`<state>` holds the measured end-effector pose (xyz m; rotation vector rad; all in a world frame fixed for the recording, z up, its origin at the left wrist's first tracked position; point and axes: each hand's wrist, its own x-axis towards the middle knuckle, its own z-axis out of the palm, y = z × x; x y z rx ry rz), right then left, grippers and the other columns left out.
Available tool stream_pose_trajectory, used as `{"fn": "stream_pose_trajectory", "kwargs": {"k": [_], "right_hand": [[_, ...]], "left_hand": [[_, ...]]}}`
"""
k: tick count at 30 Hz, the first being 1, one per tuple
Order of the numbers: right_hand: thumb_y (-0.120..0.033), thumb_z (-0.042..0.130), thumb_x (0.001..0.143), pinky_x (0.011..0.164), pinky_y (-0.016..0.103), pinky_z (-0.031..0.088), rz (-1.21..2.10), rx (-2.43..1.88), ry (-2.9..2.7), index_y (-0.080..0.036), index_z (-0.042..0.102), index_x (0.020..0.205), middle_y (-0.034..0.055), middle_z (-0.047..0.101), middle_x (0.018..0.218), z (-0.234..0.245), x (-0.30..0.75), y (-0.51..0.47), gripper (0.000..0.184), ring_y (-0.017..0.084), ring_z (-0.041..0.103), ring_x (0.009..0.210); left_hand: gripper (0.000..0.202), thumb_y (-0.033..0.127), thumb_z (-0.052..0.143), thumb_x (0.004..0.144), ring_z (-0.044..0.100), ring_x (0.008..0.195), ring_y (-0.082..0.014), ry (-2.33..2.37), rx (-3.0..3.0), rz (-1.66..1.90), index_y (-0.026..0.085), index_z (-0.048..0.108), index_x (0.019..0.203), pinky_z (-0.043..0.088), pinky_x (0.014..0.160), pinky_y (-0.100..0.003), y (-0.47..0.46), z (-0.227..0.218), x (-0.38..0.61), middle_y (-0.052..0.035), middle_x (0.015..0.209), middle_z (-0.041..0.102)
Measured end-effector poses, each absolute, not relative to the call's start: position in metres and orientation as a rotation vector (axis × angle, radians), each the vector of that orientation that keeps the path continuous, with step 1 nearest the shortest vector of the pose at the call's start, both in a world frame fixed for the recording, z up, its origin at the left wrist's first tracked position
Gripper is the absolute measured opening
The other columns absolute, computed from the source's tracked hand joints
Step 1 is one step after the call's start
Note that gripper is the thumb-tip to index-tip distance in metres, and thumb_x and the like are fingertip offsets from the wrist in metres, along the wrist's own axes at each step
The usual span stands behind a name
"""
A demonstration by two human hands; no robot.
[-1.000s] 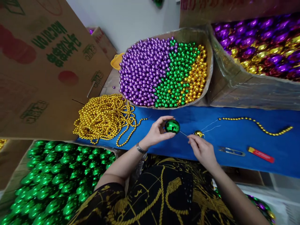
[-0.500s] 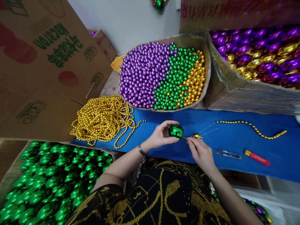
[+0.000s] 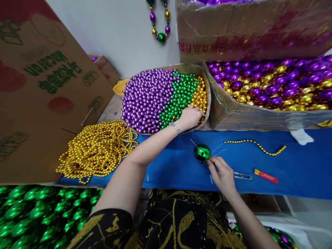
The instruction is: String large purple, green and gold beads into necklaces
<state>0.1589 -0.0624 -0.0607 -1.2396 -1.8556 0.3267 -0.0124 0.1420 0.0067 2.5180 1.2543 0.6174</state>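
My left hand reaches into the cardboard tray of purple, green and gold beads, with its fingers curled down on the gold beads at the tray's right side. Whether it grips any is hidden. My right hand rests on the blue table cover, fingertips pinched at a thin thread beside a large shiny green bead. A needle tip sticks out of the green bead to the upper left. A short strand of small gold beads trails right from the thread.
A heap of gold bead strands lies at the left. Small snips and a red lighter lie right of my right hand. Boxes of big purple and gold beads stand at the back right, green ones at the lower left.
My left hand let go of the green bead and reached up into the bead tray. The green bead slid right along the thread to my right hand's fingers; the view tilted upward.
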Motion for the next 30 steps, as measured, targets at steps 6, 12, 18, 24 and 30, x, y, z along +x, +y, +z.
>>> {"fn": "stream_pose_trajectory", "kwargs": {"k": [6, 12, 18, 24, 30], "right_hand": [[-0.019, 0.052, 0.096, 0.07, 0.027, 0.055, 0.336, -1.252, -1.823, -0.021, 0.063, 0.095, 0.0041, 0.068, 0.084, -0.058, 0.164, -0.066, 0.011, 0.016, 0.067, 0.075], [-0.019, 0.055, 0.096, 0.07, 0.026, 0.054, 0.395, -1.241, -1.802, -0.022, 0.064, 0.097, 0.003, 0.067, 0.083, -0.055, 0.161, -0.066, 0.01, 0.016, 0.067, 0.074], [-0.017, 0.055, 0.096, 0.073, 0.026, 0.053, 0.409, -1.217, -1.846, -0.022, 0.064, 0.098, 0.0032, 0.068, 0.084, -0.054, 0.155, -0.066, 0.01, 0.015, 0.066, 0.075], [-0.016, 0.055, 0.095, 0.073, 0.023, 0.051, 0.39, -1.196, -1.879, -0.021, 0.063, 0.1, 0.0014, 0.066, 0.084, -0.056, 0.152, -0.067, 0.01, 0.012, 0.065, 0.074], [-0.015, 0.056, 0.095, 0.074, 0.023, 0.05, 0.389, -1.19, -1.897, -0.021, 0.063, 0.101, 0.0015, 0.066, 0.085, -0.057, 0.152, -0.068, 0.01, 0.012, 0.065, 0.075]], "left_hand": [[0.016, 0.004, 0.059, 0.08, 0.061, 0.092, -0.0233, 1.167, 2.206, 0.873, 0.011, 0.07, 0.089, 0.047, 0.085, -0.038, 0.14, 0.004, -0.008, -0.011, 0.087, 0.067], [0.024, 0.027, 0.072, 0.083, 0.069, 0.083, -0.0139, 0.768, 1.011, 1.051, 0.015, 0.068, 0.103, 0.055, 0.084, -0.032, 0.072, 0.014, -0.049, -0.005, 0.094, 0.071], [0.022, 0.026, 0.077, 0.08, 0.072, 0.08, -0.0141, 0.793, 0.767, 1.1, 0.013, 0.071, 0.096, 0.059, 0.078, -0.028, 0.036, 0.004, -0.065, -0.0051, 0.088, 0.073], [0.026, 0.028, 0.082, 0.075, 0.073, 0.078, -0.014, 0.813, 0.773, 1.129, 0.013, 0.072, 0.094, 0.059, 0.075, -0.025, 0.027, 0.003, -0.068, -0.0042, 0.087, 0.074], [0.026, 0.029, 0.083, 0.073, 0.073, 0.077, -0.0144, 0.827, 0.791, 1.148, 0.014, 0.073, 0.093, 0.059, 0.073, -0.025, 0.024, 0.002, -0.068, -0.004, 0.085, 0.073]]}}
